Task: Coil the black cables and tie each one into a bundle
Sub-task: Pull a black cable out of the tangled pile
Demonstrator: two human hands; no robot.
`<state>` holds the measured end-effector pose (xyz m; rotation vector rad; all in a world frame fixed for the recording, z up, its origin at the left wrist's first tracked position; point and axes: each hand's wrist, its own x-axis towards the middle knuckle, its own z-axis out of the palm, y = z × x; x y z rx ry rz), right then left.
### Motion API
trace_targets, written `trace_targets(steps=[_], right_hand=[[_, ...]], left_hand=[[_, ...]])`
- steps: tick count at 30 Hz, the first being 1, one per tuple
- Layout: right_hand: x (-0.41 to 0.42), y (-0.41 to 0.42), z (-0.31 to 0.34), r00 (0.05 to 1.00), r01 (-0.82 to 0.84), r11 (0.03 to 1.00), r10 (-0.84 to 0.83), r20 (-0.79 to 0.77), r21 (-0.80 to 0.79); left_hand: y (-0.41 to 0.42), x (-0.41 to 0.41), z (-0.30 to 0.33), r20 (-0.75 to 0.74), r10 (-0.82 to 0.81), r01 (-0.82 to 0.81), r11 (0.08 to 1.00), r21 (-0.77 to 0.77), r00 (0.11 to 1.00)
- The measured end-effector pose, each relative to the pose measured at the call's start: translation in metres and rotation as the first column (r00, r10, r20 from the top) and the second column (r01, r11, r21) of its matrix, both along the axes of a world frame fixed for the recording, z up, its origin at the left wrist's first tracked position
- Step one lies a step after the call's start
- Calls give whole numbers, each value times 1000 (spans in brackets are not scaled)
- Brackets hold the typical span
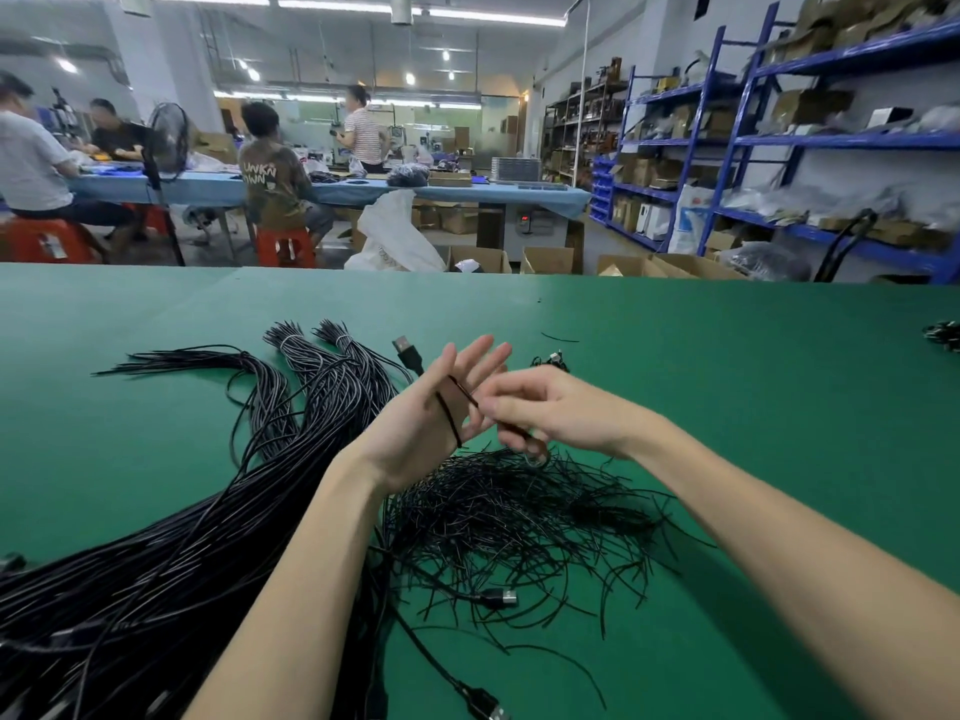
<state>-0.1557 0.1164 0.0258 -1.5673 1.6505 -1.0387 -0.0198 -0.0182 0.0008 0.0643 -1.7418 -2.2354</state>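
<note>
Now two hands wind one cable.

Two hands (cables uncountable)

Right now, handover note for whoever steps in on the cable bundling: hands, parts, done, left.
Left hand: open, fingers spread and upright, one black cable looped around the palm, its USB plug sticking up behind the fingers.
Right hand: pinching that same cable close to the left palm, mid-wrap.
Uncoiled cables: big heap on the left of the green table, some still in tied sheaves at the far end.
Twist ties: loose pile under the hands.
Done: only the first loops of this coil. A small dark item beyond the hands may be a finished bundle; cannot tell.
Left: finish the coil, tie it, then the heap.
</note>
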Motion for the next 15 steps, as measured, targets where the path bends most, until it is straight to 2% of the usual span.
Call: trace_targets(steps=[6, 9, 12, 15], right_hand=[[4, 0, -30, 996, 13, 995, -21, 82, 96], [-1, -7, -35, 998, -18, 987, 10, 56, 159], [-6, -11, -34, 999, 17, 976, -7, -46, 217], [-17, -10, -24, 956, 98, 966, -26, -291, 238]], left_hand=[[1, 1, 3, -79, -48, 48, 999, 5, 996], [0, 2, 5, -107, -43, 42, 999, -12, 993], [0, 3, 9, -133, -95, 92, 995, -27, 987], [2, 5, 15, -99, -198, 199, 980, 4, 975]])
